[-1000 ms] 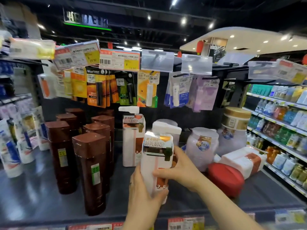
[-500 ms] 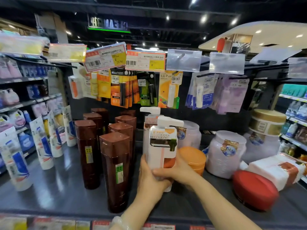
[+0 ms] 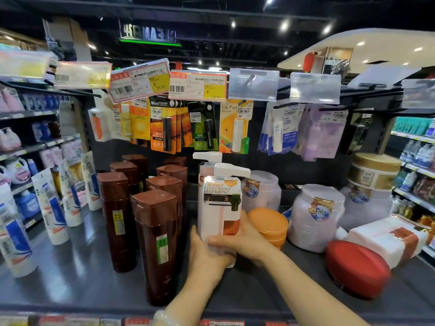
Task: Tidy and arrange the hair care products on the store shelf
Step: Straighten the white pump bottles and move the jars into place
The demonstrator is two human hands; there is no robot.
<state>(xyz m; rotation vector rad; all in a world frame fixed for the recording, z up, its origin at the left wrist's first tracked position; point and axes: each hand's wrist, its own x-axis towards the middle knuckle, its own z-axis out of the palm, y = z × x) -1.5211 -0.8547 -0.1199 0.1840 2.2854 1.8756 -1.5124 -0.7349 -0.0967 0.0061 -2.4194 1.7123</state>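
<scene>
A: Nearest items on the shelf (image 3: pixel 70 274)?

B: Price strips along the front edge, blurred and cut off. Brown square-capped bottles (image 3: pixel 156 241) in rows, left of centre, upright. Red round lid (image 3: pixel 356 267) lying at right, near the front. White tubes with blue print (image 3: pixel 50 208) standing along the left side.

A: Position of the white pump bottle (image 3: pixel 220 210)?

B: Upright at centre, base at the shelf surface, between the brown bottles and an orange-lidded jar (image 3: pixel 268 223). Label partly legible: "LUXURIOUS REPAIRING". Second pump bottle (image 3: pixel 207 158) directly behind, mostly hidden.

A: Hand pose and grip?

B: Left hand (image 3: pixel 206 257) wrapped round the lower left of the bottle, thumb up its side. Right hand (image 3: pixel 242 241) curled over the lower front and right side, fingers across the base. Both grips holding the bottle.

A: Further back?

B: Pale lilac jars (image 3: pixel 315 220) at right; gold-lidded jar (image 3: pixel 374 172) stacked on one. White wrapped pack (image 3: pixel 386 241) lying at far right. Lip balm cards (image 3: pixel 235 128) hanging above, under price tags (image 3: pixel 197 84). Small print unreadable.
</scene>
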